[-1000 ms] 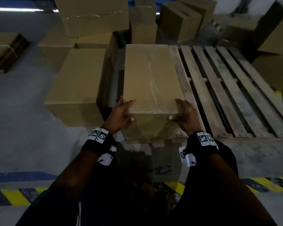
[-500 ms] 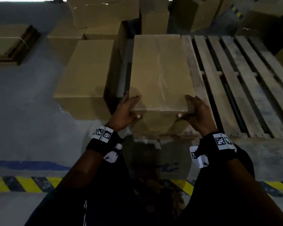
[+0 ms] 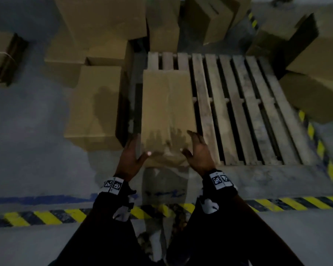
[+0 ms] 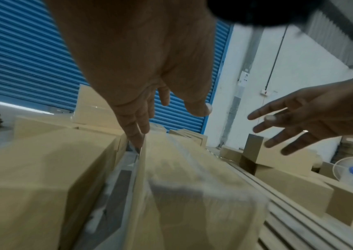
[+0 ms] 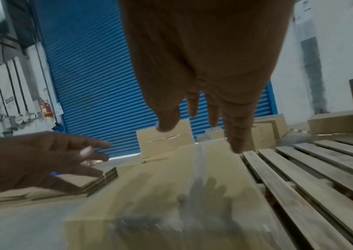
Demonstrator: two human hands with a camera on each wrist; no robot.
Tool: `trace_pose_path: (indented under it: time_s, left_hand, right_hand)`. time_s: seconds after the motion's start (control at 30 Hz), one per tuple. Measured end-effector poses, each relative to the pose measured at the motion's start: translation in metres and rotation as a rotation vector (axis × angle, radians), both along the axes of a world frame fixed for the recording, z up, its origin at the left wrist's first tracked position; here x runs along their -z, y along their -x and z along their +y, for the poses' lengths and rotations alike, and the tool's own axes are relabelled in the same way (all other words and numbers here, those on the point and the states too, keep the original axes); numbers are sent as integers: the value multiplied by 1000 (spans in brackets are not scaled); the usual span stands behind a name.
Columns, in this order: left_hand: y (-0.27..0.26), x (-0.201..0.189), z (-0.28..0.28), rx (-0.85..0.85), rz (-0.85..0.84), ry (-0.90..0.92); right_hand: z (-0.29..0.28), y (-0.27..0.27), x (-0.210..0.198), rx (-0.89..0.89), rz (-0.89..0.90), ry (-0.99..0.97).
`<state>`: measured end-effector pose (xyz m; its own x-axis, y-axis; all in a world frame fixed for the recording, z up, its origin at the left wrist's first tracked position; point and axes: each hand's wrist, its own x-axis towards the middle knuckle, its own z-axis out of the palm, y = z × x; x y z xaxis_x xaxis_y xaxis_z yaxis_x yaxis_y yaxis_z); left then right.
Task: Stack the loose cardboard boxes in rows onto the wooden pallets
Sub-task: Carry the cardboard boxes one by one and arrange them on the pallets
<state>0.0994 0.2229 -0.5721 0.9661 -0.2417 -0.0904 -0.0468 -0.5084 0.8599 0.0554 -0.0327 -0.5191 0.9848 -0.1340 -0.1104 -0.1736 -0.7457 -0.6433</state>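
Observation:
A taped brown cardboard box [image 3: 166, 110] lies lengthwise along the left edge of the wooden pallet [image 3: 244, 112]. My left hand [image 3: 132, 156] hovers just off its near left corner with fingers straight and spread. My right hand [image 3: 197, 150] hangs above the near right corner, fingers also straight, casting a shadow on the lid. Neither hand holds the box. From the left wrist the left hand [image 4: 150, 108] points down the box's left side [image 4: 192, 177], and the right hand [image 4: 299, 121] is spread beside it. The right wrist view shows the right hand [image 5: 203, 121] over the box [image 5: 171, 194] and pallet slats [image 5: 310, 177].
Another box [image 3: 96, 104] stands on the floor left of the pallet, with more boxes [image 3: 100, 22] piled behind and to the right [image 3: 315, 73]. Flat cardboard [image 3: 0, 56] lies far left. Yellow-black floor tape [image 3: 46, 215] runs near my feet. A blue roller door [image 5: 90, 76] is beyond.
Both hands have let go of the box's near corners and pulled back with fingers opened. The box now rests on the pallet's left edge, and my head has risen.

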Motion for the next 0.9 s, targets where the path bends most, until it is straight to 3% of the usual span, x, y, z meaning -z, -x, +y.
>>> trace_pose_path:
  time_s: [0.23,0.4,0.67,0.9]
  left_hand:
    - [22,-211,47,-90,57,53]
    - [27,-314,122,-152,77,5]
    - [-7,-371,277,-200,14,-19]
    - [-68,-370,358,-214,41,-62]
  right_hand:
    - [61,7,-191,-38,-108,-149]
    - [126,-11,-293,-61,-127,-201]
    - [265,-63,-361,-49,-111,-261]
    - [338,-125,-340,-12,38,-342]
